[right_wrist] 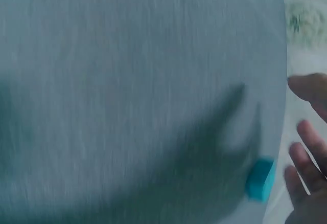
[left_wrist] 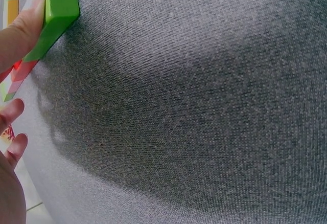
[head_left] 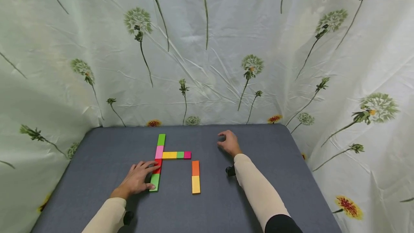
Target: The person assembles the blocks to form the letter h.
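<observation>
My left hand point(head_left: 136, 178) lies at the near end of a column of blocks. Its thumb point(left_wrist: 25, 22) touches the side of a green block point(head_left: 155, 183), and its fingers reach over a red block point(head_left: 157, 171). Beyond these come a pink block point(head_left: 159, 151) and a light green block point(head_left: 161, 139). From the column a row runs right: a yellow block point(head_left: 169, 155), a small green block point(head_left: 180, 155) and a magenta block point(head_left: 187, 155). Over the table's far right, my right hand point(head_left: 231, 144) holds nothing, fingers spread and bent. A teal block point(right_wrist: 261, 179) appears beside it in the right wrist view.
An orange block point(head_left: 195, 168) and a yellow-orange block point(head_left: 196, 184) stand end to end, right of the column. The grey table point(head_left: 258, 190) ends at a flower-printed curtain point(head_left: 207, 64) behind and at both sides.
</observation>
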The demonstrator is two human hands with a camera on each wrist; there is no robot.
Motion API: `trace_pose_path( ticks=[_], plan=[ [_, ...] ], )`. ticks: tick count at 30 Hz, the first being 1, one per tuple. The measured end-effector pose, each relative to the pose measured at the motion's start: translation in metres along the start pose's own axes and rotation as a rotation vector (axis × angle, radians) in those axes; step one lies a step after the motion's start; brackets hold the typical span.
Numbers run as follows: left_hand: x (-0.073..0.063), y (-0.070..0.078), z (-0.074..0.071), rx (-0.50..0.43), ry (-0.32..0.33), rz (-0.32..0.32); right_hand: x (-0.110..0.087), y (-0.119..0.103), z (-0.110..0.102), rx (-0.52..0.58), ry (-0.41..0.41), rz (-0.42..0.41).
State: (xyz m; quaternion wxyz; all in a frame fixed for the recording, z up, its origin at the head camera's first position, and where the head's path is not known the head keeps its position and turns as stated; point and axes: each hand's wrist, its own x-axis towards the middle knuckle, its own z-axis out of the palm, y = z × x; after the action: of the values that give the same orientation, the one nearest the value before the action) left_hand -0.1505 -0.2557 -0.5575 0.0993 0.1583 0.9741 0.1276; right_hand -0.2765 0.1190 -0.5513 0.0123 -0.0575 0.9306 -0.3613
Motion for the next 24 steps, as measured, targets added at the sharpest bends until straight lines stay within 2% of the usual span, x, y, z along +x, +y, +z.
trace_pose_path(
  ticks=[3, 6, 10, 13, 20, 24],
  plan=[
    [0.0, 0.0, -0.001, -0.006, 0.005, -0.004, 0.001, 0.014, -0.009, -0.06, 0.108, 0.026],
    [0.0, 0.0, -0.002, -0.005, 0.008, -0.001, 0.002, 0.024, -0.013, -0.086, 0.151, 0.091],
    [-0.001, 0.0, -0.001, -0.003, -0.001, -0.007, 0.003, 0.03, -0.015, -0.073, 0.132, 0.163],
    [-0.001, -0.001, -0.001, 0.007, -0.002, -0.006, 0.005, 0.031, -0.015, -0.077, 0.109, 0.183],
    [0.0, 0.0, 0.0, -0.009, 0.009, 0.008, 0.007, 0.034, -0.011, -0.046, 0.065, 0.18],
    [-0.001, -0.001, 0.0, -0.011, 0.013, 0.003, 0.008, 0.036, -0.009, -0.006, 0.082, 0.158]
  ],
)
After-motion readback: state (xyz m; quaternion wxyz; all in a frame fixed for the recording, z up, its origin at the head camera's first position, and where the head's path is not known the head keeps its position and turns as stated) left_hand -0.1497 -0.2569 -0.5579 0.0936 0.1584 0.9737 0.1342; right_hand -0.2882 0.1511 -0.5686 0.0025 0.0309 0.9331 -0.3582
